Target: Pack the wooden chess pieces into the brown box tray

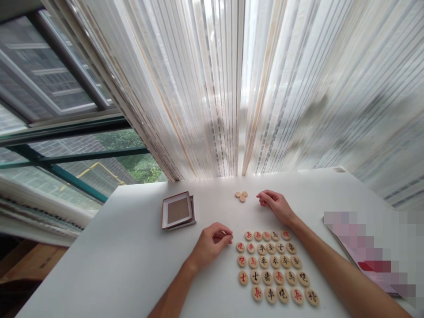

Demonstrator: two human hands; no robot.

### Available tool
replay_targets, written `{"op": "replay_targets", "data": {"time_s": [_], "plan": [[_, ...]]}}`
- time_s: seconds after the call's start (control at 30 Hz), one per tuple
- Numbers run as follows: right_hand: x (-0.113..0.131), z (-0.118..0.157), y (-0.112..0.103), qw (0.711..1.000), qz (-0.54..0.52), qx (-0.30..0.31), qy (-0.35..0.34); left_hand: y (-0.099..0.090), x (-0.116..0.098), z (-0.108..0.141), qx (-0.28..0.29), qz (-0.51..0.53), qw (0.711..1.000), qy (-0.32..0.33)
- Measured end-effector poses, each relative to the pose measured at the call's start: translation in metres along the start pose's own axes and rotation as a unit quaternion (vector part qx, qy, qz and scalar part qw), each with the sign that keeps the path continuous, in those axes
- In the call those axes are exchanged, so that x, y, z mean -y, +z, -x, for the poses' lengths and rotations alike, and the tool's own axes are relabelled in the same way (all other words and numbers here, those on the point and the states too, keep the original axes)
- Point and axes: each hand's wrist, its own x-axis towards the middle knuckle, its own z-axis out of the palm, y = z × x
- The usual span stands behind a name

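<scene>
Several round wooden Chinese chess pieces lie face up in rough rows on the white table, with red or black characters. Just left of the upper rows is my left hand, its thumb and forefinger closed in a pinch; anything between the tips is too small to make out. My right hand hovers or rests beyond the top row, fingers curled together, and I cannot see whether it holds something. To its left, three plain-topped pieces sit in a small cluster, apart from the fingers.
At the table's left stands a shallow open box with a second box part beneath it. A blurred pink and white booklet or sheet lies at the right. Striped sheer curtains hang along the far edge, and a window is on the left.
</scene>
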Motion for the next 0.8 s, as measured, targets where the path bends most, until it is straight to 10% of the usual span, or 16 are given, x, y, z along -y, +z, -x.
{"op": "replay_targets", "data": {"time_s": [0.17,0.8], "plan": [[0.0011,0.0006,0.0004,1.0,0.008,-0.003,0.002,-0.0076,-0.0122,0.006,0.0,-0.168,0.986,0.011],[0.0056,0.0021,0.0026,1.0,0.022,-0.006,0.003,-0.0068,-0.0104,0.0066,0.017,-0.211,0.975,0.063]]}}
